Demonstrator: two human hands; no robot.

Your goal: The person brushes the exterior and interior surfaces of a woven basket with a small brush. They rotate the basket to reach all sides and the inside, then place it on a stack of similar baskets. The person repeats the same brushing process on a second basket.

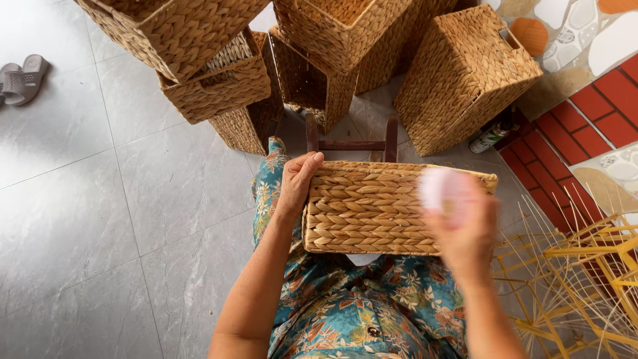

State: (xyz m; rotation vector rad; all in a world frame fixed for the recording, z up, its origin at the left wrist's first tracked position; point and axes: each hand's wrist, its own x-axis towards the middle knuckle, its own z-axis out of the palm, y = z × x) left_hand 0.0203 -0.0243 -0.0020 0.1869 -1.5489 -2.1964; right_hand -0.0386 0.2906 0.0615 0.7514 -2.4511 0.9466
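Head view: right hand [465, 229] blurred, pink object [444, 189] indistinct.

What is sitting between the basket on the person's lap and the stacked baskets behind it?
In the head view, a small dark wooden stool frame stands on the grey tiled floor between the woven basket on the lap and the stacked baskets.
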